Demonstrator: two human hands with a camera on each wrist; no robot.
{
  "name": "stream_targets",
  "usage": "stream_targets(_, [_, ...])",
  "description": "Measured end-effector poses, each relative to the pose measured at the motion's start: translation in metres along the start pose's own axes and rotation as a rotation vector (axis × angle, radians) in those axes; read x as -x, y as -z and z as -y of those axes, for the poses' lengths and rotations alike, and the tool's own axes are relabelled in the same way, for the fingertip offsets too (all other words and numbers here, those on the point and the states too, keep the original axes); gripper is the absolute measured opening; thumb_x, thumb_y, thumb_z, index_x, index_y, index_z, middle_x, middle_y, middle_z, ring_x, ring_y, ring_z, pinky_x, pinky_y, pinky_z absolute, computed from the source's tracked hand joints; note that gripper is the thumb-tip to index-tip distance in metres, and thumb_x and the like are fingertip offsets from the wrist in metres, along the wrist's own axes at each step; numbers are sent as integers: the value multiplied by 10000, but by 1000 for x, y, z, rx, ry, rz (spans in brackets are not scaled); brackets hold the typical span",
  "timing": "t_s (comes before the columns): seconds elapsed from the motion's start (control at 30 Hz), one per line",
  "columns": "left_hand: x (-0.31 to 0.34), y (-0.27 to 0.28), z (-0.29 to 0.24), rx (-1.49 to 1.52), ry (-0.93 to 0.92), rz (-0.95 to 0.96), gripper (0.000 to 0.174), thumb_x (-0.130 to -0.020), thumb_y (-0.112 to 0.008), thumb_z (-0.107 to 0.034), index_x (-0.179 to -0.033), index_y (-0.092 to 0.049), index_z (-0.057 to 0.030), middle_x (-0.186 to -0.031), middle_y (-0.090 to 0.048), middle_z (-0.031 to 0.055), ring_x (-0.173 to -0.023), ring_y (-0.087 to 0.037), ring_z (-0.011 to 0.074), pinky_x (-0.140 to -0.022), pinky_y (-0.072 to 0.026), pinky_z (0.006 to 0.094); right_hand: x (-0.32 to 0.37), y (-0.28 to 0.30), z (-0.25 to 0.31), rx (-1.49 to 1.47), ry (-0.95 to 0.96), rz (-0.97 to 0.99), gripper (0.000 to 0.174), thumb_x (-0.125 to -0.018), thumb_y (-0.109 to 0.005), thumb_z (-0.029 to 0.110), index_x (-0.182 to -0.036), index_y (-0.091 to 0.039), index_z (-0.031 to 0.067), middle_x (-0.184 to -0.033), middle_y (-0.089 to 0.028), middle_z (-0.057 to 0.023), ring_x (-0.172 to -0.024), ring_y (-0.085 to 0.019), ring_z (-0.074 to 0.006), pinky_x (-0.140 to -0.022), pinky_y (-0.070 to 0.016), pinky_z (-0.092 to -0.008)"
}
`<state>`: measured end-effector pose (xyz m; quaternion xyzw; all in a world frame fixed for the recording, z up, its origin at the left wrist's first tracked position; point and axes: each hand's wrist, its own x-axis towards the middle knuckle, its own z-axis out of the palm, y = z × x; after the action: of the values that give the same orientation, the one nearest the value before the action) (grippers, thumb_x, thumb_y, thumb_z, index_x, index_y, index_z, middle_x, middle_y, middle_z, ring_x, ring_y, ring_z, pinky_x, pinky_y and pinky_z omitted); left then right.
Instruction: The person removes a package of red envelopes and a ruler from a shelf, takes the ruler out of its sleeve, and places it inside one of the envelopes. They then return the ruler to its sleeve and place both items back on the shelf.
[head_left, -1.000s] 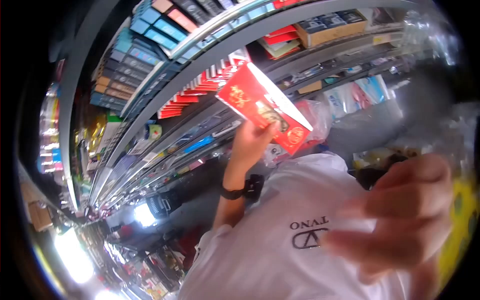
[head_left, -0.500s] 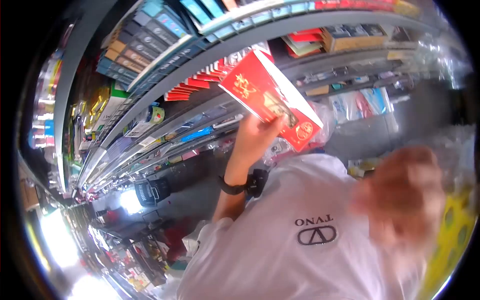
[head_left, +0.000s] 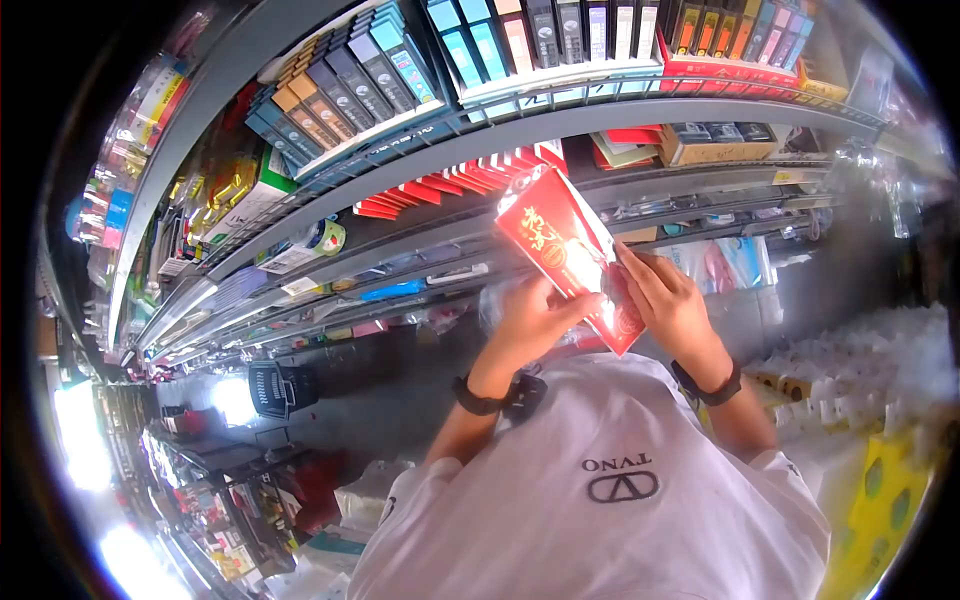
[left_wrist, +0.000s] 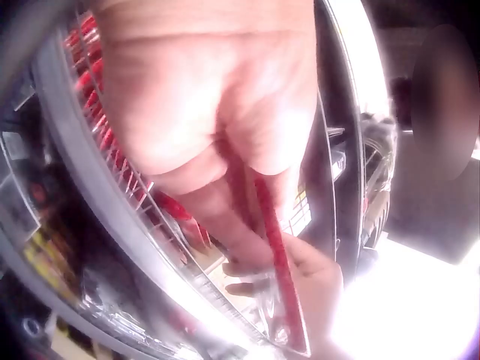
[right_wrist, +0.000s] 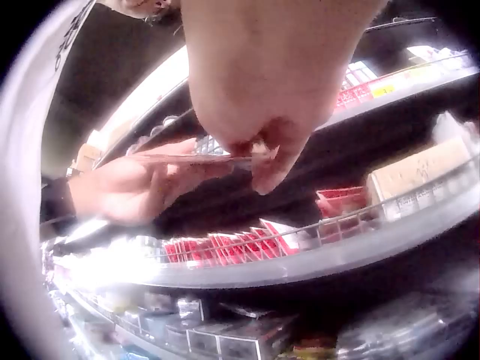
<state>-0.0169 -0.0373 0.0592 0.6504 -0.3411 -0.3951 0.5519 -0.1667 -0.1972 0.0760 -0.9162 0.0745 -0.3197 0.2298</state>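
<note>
A flat red packet (head_left: 556, 236) with gold lettering tilts in front of the shelves in the head view, with glare across its lower part. My left hand (head_left: 538, 322) grips its lower left edge, thumb on the printed face and fingers behind. At the opposite edge, my right hand (head_left: 672, 300) pinches the packet. Seen edge-on in the left wrist view, the packet (left_wrist: 281, 262) is a thin red strip beside my left hand (left_wrist: 214, 97). The right wrist view shows my right hand (right_wrist: 262, 82) with the packet's end between fingers and thumb.
Slim boxes (head_left: 375, 75) stand in trays on the upper shelf. Below them is a row of red packets (head_left: 450, 180), with a cardboard box (head_left: 712, 150) to their right. A dark basket (head_left: 280, 388) stands at the lower left, and a yellow bag (head_left: 880, 500) lies at the lower right.
My right hand has moved from low on the right, near the camera, to the packet's right edge. The packet has turned and its white side shows less. The head view has shifted.
</note>
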Motion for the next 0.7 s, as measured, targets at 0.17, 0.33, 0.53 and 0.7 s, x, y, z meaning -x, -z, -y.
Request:
stream_targets(0.17, [4, -1, -4, 144, -7, 33, 340, -916, -727, -105, -1208, -603, 16, -1086, -688, 39, -949, -650, 84, -786, -547, 258, 11, -5, -3, -209, -198, -70, 280, -918, -640, 3, -1198, -625, -17, -931, -676, -137, -814, -679, -214, -700, -546, -323])
stream_targets(0.33, [3, 3, 1, 271, 4, 17, 418, -926, -726, -129, -1279, -541, -4, -1085, -673, 43, -924, -640, 87, -764, -534, 249, 21, 2, 1, -732, -633, -130, 194, -1001, -593, 67, -1167, -602, -33, -930, -673, -43, -853, -614, -56, -724, -492, -223])
stream_targets(0.53, [-3, -10, -16, -177, -250, -273, 692, -890, -760, -159, -1448, -384, 4, -1339, -540, 176, -1137, -612, 221, -906, -534, 332, 29, -1, 4, -967, -647, -67, 287, -963, -630, -6, -1239, -550, -13, -1034, -665, -28, -941, -609, -50, -762, -497, -211])
stream_targets(0.7, [-5, -21, -6, -294, -329, -116, 858, -838, -812, -272, -1486, -330, 19, -1367, -503, 240, -1261, -562, 351, -1025, -479, 399, 30, 5, 17, -1030, -643, 35, 361, -929, -647, -64, -1279, -561, -51, -1130, -636, -70, -1055, -622, -125, -905, -525, -270])
